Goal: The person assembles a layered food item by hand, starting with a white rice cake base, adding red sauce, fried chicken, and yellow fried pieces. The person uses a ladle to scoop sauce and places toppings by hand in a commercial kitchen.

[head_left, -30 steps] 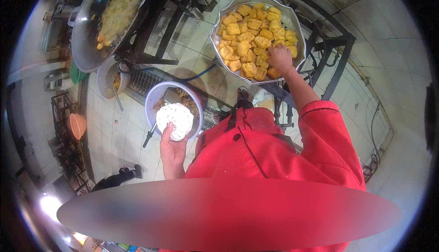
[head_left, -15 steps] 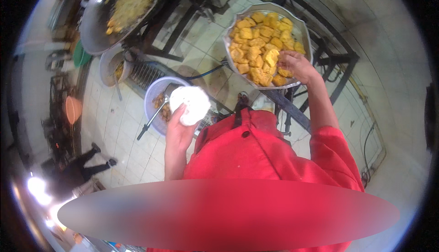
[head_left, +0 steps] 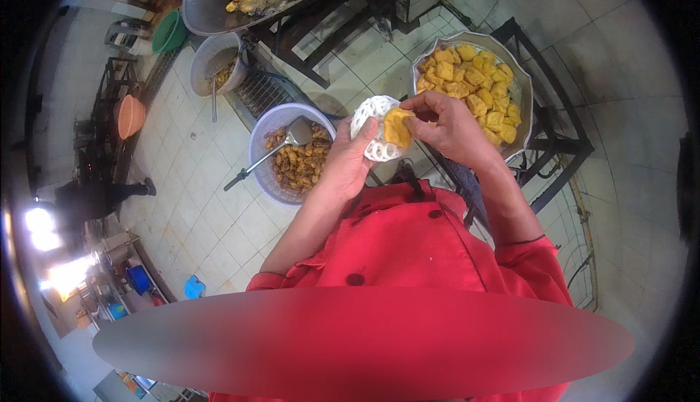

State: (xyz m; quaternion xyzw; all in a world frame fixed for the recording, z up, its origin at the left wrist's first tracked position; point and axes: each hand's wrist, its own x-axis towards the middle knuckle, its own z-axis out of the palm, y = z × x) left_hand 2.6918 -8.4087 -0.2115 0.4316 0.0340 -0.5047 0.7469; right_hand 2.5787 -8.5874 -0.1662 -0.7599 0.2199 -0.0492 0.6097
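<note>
My left hand (head_left: 351,160) holds up a round, white, lacy piece (head_left: 380,153) full of holes; its exact kind I cannot make out. Between the thumb and fingers of my right hand (head_left: 453,126) is a yellow block of food (head_left: 397,126), like a tofu piece, resting against the white piece. To the right stands a wide metal pan (head_left: 526,85) with a fluted rim, filled with similar yellow blocks (head_left: 474,77). Below and left of my left hand is a pale purple basket (head_left: 257,155) of browned fried pieces (head_left: 301,165), a long-handled skimmer (head_left: 262,160) lying across it.
A large wok (head_left: 211,8) of bubbling oil with frying food stands at the top on a dark metal frame (head_left: 306,48). Nearby are a white bucket (head_left: 200,74), a green basin (head_left: 170,32) and an orange basin (head_left: 131,118). Another person (head_left: 95,198) appears at the far left.
My right hand has left the pan with a yellow block and come to the white piece. My left hand has moved right, uncovering more of the purple basket. The whole view has shifted.
</note>
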